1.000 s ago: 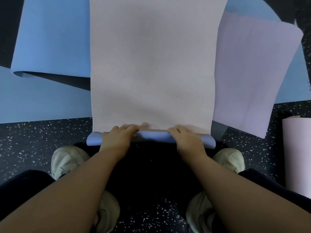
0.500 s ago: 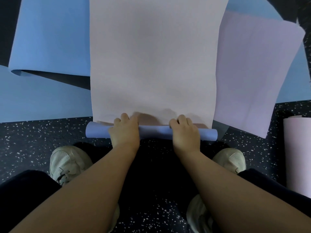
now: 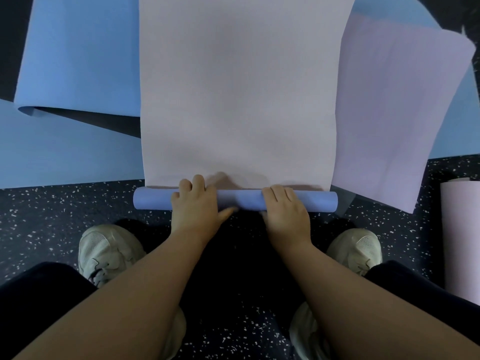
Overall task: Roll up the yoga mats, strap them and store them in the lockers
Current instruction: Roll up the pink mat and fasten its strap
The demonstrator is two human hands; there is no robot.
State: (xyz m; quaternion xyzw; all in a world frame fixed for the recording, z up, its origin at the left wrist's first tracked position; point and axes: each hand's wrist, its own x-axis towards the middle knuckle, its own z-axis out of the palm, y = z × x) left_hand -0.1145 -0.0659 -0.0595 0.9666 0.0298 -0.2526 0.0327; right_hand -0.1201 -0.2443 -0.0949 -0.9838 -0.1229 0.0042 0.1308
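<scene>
Head view
Mat (image 3: 239, 100): pale pink, flat on the floor, running away from the person; near end wound into a roll.
Roll (image 3: 241, 200): slim tube lying crosswise at the mat's near edge, blue underside outward; ends project past both hands.
Left hand (image 3: 194, 203): palm down on the roll left of centre, fingers curled over its top onto the pink face, thumb stretched toward the middle along the near side.
Right hand (image 3: 284, 206): palm down on the roll right of centre, fingers draped over its top; thumb hidden.
Hands: well apart on the roll, both clasped over it.
Blue mat (image 3: 78, 61): left of the pink mat, near edge folded up, part tucked under the pink mat.
Second blue mat (image 3: 52, 154): flat at far left, below the folded one, its near edge meeting the speckled floor.
Lilac mat (image 3: 394, 100): right of the pink mat, skewed, its left edge under the pink mat, near corner on the floor.
Pink roll (image 3: 459, 237): at the right frame edge, apart from the rest, cut off by the frame.
Floor (image 3: 52, 216): dark, white-speckled.
Shoes (image 3: 109, 250): pale, one either side of the forearms, toes pointing toward the roll.
Trousers (image 3: 39, 294): dark, at both lower corners.
</scene>
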